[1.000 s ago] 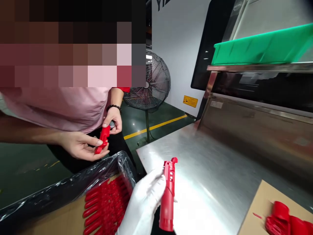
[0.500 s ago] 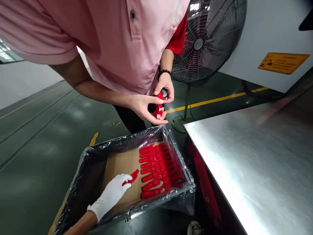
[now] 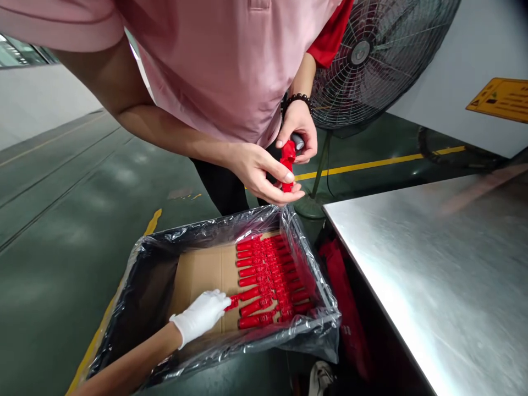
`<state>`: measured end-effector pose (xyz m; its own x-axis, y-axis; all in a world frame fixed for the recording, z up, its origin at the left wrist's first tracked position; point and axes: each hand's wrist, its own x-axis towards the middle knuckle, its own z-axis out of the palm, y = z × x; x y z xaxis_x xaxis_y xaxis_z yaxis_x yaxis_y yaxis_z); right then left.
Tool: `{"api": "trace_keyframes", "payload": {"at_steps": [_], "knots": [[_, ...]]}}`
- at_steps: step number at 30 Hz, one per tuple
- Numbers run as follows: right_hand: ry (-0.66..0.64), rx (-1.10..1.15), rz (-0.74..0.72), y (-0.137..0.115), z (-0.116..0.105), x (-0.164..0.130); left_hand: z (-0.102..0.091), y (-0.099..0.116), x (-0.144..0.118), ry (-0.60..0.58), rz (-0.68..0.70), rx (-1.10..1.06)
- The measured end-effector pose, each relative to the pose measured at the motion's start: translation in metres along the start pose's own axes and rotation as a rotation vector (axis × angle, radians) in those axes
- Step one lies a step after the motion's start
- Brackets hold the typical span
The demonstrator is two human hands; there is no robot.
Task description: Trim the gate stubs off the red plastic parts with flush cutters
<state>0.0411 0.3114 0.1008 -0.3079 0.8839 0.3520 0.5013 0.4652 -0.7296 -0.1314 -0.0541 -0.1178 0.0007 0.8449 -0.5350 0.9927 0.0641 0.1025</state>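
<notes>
One red part [image 3: 233,302] sits in your gloved left hand [image 3: 201,315], grip closed on it, touching the red rows [image 3: 268,280] just beyond your fingertips.

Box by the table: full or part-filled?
Part-filled. The box holds red parts only on its right side; bare cardboard shows left of them.

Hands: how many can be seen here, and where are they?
3. A white-gloved left hand reaches into the lined box of red parts; a co-worker's two bare hands hold one red part above it.
</notes>
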Motion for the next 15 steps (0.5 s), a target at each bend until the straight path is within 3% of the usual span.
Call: {"api": "trace_keyframes", "payload": {"at_steps": [7, 15], "knots": [[-0.079, -0.064, 0.024, 0.015, 0.009, 0.063, 0.022, -0.046, 0.002, 0.082, -0.289, -0.038], [-0.047, -0.055, -0.026, 0.015, 0.019, 0.092, 0.029, -0.056, 0.004, 0.130, -0.400, -0.346]]}}
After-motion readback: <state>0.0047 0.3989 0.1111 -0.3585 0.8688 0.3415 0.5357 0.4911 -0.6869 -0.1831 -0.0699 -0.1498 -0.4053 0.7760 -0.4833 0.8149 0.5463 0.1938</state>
